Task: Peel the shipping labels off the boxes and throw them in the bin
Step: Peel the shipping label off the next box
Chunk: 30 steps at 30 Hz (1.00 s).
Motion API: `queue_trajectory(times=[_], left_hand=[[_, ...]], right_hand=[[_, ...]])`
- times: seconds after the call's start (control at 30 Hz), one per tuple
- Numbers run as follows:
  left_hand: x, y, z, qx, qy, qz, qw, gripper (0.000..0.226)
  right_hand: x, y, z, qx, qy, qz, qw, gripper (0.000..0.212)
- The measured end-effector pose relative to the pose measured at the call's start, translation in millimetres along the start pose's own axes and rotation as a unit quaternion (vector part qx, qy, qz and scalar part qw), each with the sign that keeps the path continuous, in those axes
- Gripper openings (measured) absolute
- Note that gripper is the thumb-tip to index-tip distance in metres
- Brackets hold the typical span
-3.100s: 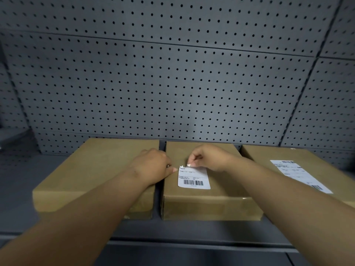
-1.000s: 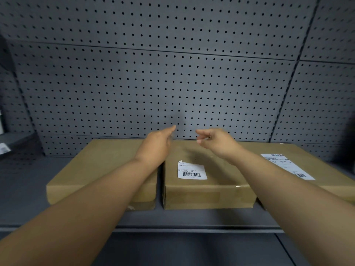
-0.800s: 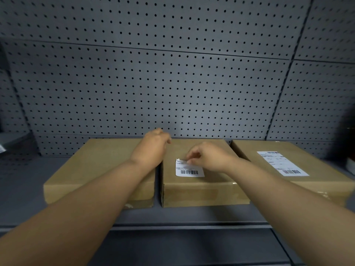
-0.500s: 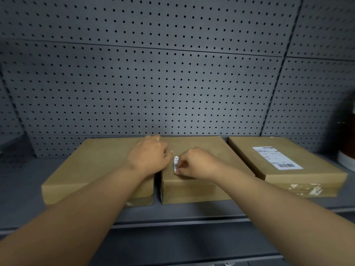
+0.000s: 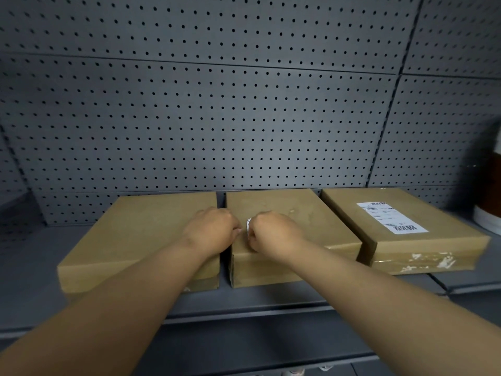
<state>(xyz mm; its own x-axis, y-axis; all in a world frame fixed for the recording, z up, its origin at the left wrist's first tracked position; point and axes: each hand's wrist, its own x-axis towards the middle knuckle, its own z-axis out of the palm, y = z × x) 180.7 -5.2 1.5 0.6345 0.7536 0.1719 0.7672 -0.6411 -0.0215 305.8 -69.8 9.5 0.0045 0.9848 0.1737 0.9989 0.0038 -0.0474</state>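
Three flat brown cardboard boxes lie side by side on a grey shelf. My right hand [image 5: 273,234] rests on the middle box [image 5: 295,213], fingers closed around its white label [image 5: 248,223], of which only a small curled edge shows. My left hand [image 5: 212,230] is a fist at the gap between the left box [image 5: 146,229] and the middle box, pressing on their edges. The right box [image 5: 406,240] carries a white shipping label [image 5: 390,217] with barcodes, flat and untouched. No bin is in view.
A grey pegboard wall [image 5: 217,118] rises straight behind the boxes. The grey shelf [image 5: 257,302] runs in front of the boxes. A brown and white round object [image 5: 489,202] stands at the far right edge.
Both hands came down from in front of the pegboard onto the middle box. My right hand covered the flat label and closed on it; only a curled edge now shows.
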Motion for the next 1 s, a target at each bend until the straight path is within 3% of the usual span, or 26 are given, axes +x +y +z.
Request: queue_trajectory(times=[0.3,0.4,0.63,0.73,0.77,0.8,0.87,0.93,1.0], left_hand=[[5,-5,2,-0.012,-0.010,0.011,1.000,0.029],[6,-5,2,-0.018,-0.014,0.008,1.000,0.030],[7,-5,2,-0.014,-0.009,0.015,1.000,0.028],[7,-6,3,-0.019,-0.007,0.016,1.000,0.028],[7,-6,4,-0.022,-0.005,0.017,1.000,0.028],[6,-6,4,-0.025,-0.005,0.019,0.999,0.028],[6,-6,6,-0.029,-0.008,0.020,0.999,0.029],[6,-6,7,-0.029,-0.005,0.018,0.999,0.030],[6,-5,6,-0.030,-0.010,0.012,0.999,0.030]], right_hand=[[9,10,-9,0.019,-0.072,-0.013,0.997,0.016],[12,24,-14,0.070,-0.057,0.024,0.996,0.020],[10,12,-13,0.127,-0.069,-0.018,0.989,0.042],[9,11,-15,0.153,-0.101,0.005,0.983,0.026],[11,19,-18,0.219,-0.105,0.054,0.969,0.022],[16,34,-27,0.253,-0.097,0.100,0.957,0.022],[29,66,-52,0.231,0.011,0.246,0.941,0.020],[45,92,-75,0.169,0.174,0.251,0.937,0.023],[47,89,-93,0.183,0.231,0.210,0.932,0.027]])
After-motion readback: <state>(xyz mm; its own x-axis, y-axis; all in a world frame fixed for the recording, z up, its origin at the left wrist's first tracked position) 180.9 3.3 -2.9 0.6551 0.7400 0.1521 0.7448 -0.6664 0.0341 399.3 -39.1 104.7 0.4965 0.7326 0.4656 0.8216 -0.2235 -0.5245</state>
